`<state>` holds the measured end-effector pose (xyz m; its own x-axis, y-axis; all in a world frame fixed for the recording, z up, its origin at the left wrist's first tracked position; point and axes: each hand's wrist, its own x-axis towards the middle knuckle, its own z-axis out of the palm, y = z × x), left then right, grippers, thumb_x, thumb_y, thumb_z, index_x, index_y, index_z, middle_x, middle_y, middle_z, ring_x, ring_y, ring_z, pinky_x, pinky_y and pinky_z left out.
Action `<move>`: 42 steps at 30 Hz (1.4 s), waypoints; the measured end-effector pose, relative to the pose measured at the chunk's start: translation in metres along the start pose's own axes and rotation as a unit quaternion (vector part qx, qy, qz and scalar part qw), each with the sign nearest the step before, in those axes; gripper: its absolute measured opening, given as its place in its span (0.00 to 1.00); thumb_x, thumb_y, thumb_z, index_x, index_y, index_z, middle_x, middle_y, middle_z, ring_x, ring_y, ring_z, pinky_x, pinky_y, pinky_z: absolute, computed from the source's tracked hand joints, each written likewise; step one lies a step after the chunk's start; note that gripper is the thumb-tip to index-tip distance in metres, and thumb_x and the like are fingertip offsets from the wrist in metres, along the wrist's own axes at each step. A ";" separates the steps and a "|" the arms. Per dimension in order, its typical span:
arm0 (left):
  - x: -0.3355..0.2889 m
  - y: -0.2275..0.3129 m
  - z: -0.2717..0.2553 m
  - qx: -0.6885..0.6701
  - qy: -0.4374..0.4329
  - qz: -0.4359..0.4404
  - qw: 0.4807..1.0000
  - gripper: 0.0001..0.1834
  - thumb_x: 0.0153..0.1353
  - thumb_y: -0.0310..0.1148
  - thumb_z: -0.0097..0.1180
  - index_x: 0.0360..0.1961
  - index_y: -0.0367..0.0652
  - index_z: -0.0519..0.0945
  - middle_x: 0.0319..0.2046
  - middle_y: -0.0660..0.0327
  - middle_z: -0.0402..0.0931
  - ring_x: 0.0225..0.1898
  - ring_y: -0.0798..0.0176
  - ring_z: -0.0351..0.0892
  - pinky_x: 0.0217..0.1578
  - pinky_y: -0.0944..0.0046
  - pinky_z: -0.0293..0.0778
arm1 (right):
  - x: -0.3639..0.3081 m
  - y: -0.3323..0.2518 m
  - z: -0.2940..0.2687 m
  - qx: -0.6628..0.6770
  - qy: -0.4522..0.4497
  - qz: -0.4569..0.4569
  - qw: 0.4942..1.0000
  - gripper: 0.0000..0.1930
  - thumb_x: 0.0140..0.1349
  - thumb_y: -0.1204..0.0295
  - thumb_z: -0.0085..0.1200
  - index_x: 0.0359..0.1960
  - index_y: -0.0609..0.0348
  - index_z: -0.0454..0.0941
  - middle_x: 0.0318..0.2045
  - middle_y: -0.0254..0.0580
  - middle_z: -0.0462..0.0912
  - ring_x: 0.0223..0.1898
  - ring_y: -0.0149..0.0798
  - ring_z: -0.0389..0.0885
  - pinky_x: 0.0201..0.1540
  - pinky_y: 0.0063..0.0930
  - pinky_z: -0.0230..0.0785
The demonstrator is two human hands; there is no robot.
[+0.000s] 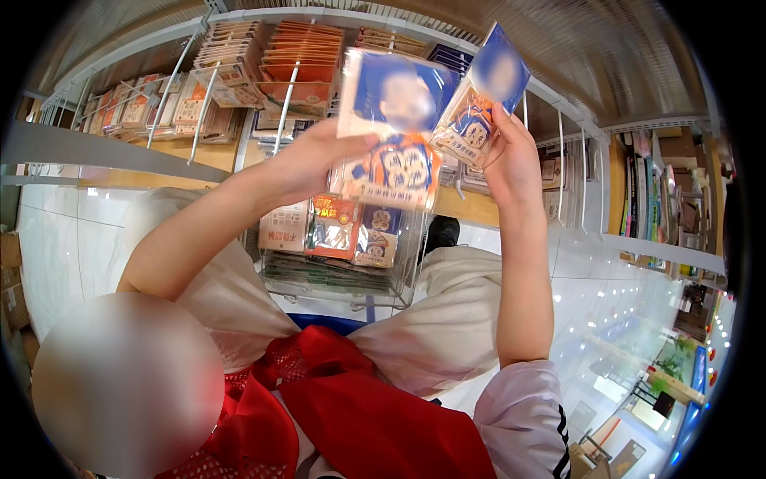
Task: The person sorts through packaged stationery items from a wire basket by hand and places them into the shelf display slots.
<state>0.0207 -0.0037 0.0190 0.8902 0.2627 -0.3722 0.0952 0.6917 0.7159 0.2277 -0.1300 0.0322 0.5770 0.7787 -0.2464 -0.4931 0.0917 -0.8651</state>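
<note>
Left hand (317, 160) pinches the left edge of a larger blue-and-white packet (389, 132), which extends right of the grip; right hand (513, 156) pinches a smaller packet (471, 120) extending left and far. Both 2 are raised beyond a wire basket (413, 259).

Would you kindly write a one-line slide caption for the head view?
Left hand holding one blue-topped packet, right hand holding a second packet, near a wire basket of packaged goods.

Okay so I count two hands (515, 156), two blue-topped packets (395, 164) showing up there, one wire basket (412, 275), three packet stacks (331, 227) back from its near edge, one dark shoe (444, 232).
</note>
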 end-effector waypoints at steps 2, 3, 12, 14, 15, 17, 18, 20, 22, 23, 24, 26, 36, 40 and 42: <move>0.008 -0.003 -0.007 0.013 0.025 0.057 0.998 0.17 0.60 0.30 0.50 0.50 0.36 0.68 0.45 0.57 0.74 0.44 0.64 0.76 0.45 0.62 0.74 | -0.001 0.001 0.000 -0.009 -0.045 -0.003 0.999 0.12 0.64 0.70 0.45 0.43 0.65 0.71 0.39 0.41 0.79 0.39 0.31 0.78 0.43 0.25 0.71; 0.011 -0.004 -0.011 0.024 0.052 0.113 0.992 0.16 0.61 0.29 0.50 0.49 0.37 0.69 0.44 0.58 0.74 0.44 0.64 0.76 0.45 0.62 0.74 | -0.001 0.003 0.001 -0.014 -0.068 -0.003 0.998 0.13 0.64 0.69 0.43 0.44 0.66 0.70 0.40 0.41 0.79 0.41 0.31 0.77 0.45 0.26 0.70; 0.007 -0.001 -0.007 0.045 0.094 0.117 0.988 0.15 0.62 0.34 0.49 0.46 0.36 0.72 0.41 0.59 0.76 0.39 0.69 0.75 0.40 0.68 0.73 | -0.005 0.018 0.017 -0.039 -0.022 0.015 0.999 0.08 0.60 0.74 0.50 0.39 0.65 0.73 0.36 0.42 0.80 0.35 0.29 0.79 0.39 0.24 0.73; 0.007 0.003 -0.007 0.046 0.129 0.139 0.981 0.15 0.62 0.35 0.49 0.44 0.34 0.74 0.41 0.59 0.76 0.39 0.69 0.75 0.41 0.69 0.72 | 0.000 0.007 0.010 -0.008 0.027 -0.008 1.000 0.10 0.62 0.72 0.47 0.41 0.66 0.72 0.37 0.43 0.79 0.36 0.32 0.79 0.42 0.28 0.74; 0.008 0.007 -0.014 0.119 0.130 0.203 0.963 0.15 0.60 0.34 0.51 0.44 0.35 0.75 0.41 0.59 0.76 0.40 0.69 0.75 0.43 0.69 0.71 | 0.004 0.004 0.002 -0.008 0.026 -0.007 1.000 0.10 0.62 0.72 0.47 0.41 0.66 0.72 0.37 0.43 0.79 0.36 0.32 0.79 0.42 0.28 0.74; 0.011 0.021 -0.026 0.189 0.127 0.265 0.937 0.14 0.58 0.33 0.53 0.43 0.36 0.76 0.41 0.59 0.76 0.42 0.68 0.74 0.44 0.69 0.70 | 0.012 0.000 -0.013 0.114 0.018 0.026 0.993 0.12 0.63 0.70 0.46 0.43 0.65 0.71 0.38 0.44 0.79 0.39 0.34 0.79 0.45 0.30 0.73; 0.011 0.034 -0.032 0.331 0.092 0.411 0.844 0.14 0.55 0.31 0.54 0.42 0.37 0.78 0.42 0.59 0.75 0.44 0.66 0.73 0.46 0.68 0.69 | 0.005 -0.009 -0.009 0.174 -0.014 0.051 0.983 0.13 0.64 0.71 0.43 0.47 0.65 0.67 0.46 0.49 0.74 0.46 0.39 0.75 0.47 0.32 0.72; 0.006 0.043 -0.030 0.440 0.056 0.528 0.725 0.15 0.45 0.26 0.57 0.38 0.43 0.82 0.45 0.59 0.74 0.51 0.60 0.69 0.51 0.65 0.65 | 0.016 -0.002 -0.032 0.282 -0.133 0.075 0.947 0.14 0.64 0.71 0.43 0.48 0.65 0.67 0.46 0.49 0.73 0.46 0.40 0.74 0.47 0.31 0.72; -0.003 0.055 -0.029 0.634 0.112 0.550 0.532 0.13 0.43 0.29 0.57 0.33 0.51 0.84 0.46 0.59 0.73 0.53 0.54 0.67 0.58 0.54 0.55 | 0.010 -0.003 -0.023 0.346 -0.233 0.094 0.904 0.14 0.64 0.70 0.43 0.49 0.64 0.67 0.47 0.49 0.71 0.48 0.40 0.71 0.46 0.30 0.71; -0.008 0.055 -0.026 0.695 0.133 0.556 0.436 0.13 0.42 0.31 0.57 0.32 0.52 0.84 0.47 0.57 0.73 0.54 0.51 0.66 0.59 0.50 0.52 | 0.004 -0.002 -0.017 0.346 -0.234 0.096 0.904 0.14 0.64 0.70 0.43 0.49 0.64 0.67 0.47 0.49 0.71 0.48 0.40 0.71 0.46 0.30 0.71; -0.009 0.051 -0.024 0.692 0.144 0.562 0.430 0.11 0.42 0.33 0.56 0.30 0.58 0.85 0.47 0.59 0.73 0.55 0.51 0.64 0.61 0.47 0.46 | -0.005 -0.001 -0.002 0.287 -0.205 0.103 0.930 0.14 0.64 0.70 0.43 0.48 0.64 0.68 0.47 0.49 0.71 0.48 0.40 0.71 0.48 0.31 0.70; -0.007 0.042 -0.019 0.686 0.142 0.578 0.419 0.09 0.42 0.33 0.56 0.27 0.56 0.84 0.51 0.59 0.71 0.57 0.51 0.61 0.61 0.46 0.47 | -0.008 0.012 0.005 0.149 -0.110 0.094 0.978 0.13 0.64 0.70 0.42 0.46 0.65 0.68 0.48 0.49 0.72 0.48 0.40 0.72 0.51 0.35 0.67; 0.010 0.015 -0.006 0.550 0.198 0.615 0.530 0.26 0.46 0.26 0.59 0.49 0.39 0.66 0.58 0.49 0.58 0.60 0.48 0.56 0.58 0.55 0.57 | -0.022 0.043 0.043 0.073 -0.125 0.049 0.988 0.12 0.64 0.72 0.43 0.46 0.64 0.68 0.44 0.44 0.76 0.45 0.34 0.75 0.49 0.29 0.68; 0.008 0.016 -0.008 0.369 0.161 0.493 0.772 0.30 0.60 0.32 0.50 0.61 0.40 0.53 0.53 0.54 0.64 0.56 0.56 0.62 0.49 0.64 0.67 | -0.019 0.036 0.046 0.098 -0.035 0.006 0.995 0.11 0.64 0.73 0.43 0.46 0.63 0.68 0.45 0.43 0.76 0.45 0.33 0.74 0.49 0.29 0.68; 0.006 0.016 -0.010 0.086 0.027 0.242 0.966 0.24 0.65 0.42 0.43 0.57 0.40 0.60 0.49 0.59 0.68 0.48 0.67 0.70 0.41 0.70 0.71 | -0.017 0.038 0.045 0.083 -0.035 -0.005 0.996 0.11 0.65 0.73 0.42 0.46 0.64 0.68 0.45 0.43 0.76 0.45 0.33 0.74 0.49 0.28 0.68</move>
<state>0.0230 0.0162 0.0223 0.8252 0.5648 0.0043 -0.2502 0.3587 0.8993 0.1696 -0.1118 0.0230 0.5389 0.8180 -0.2011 -0.5911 0.1971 -0.7822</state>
